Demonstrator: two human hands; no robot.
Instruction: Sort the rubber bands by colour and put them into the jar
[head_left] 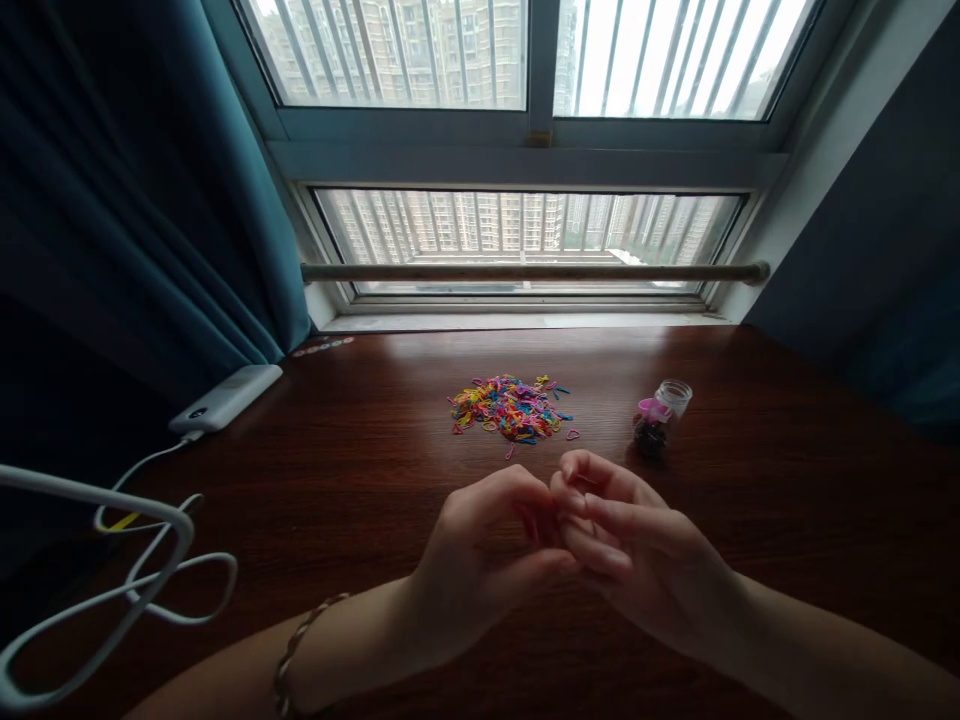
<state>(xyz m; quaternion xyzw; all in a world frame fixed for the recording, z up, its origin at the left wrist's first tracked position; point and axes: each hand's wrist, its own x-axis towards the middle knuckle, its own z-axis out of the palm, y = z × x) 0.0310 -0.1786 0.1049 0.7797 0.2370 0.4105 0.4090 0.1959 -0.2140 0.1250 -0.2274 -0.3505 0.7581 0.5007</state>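
hands [465, 560] touching, colourful pile [506, 405] beyond, jar [676, 398]

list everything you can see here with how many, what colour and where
small loops: too many to count, mixed bright colours, heaped mid-table
jar: 1, clear with pink and dark parts, right of heap
table: 1, red-brown, below window
slim device: 1, white, left by curtain
cable: count unclear, white, left foreground
curtain: 1, blue, left
window: 1, grey-framed, beyond table
rail: 1, pale, across window
buildings: several, pale, outside
bracelet: 1, brown, left wrist
left hand: 1, bare, lower middle
right hand: 1, bare, fingertips meeting left's
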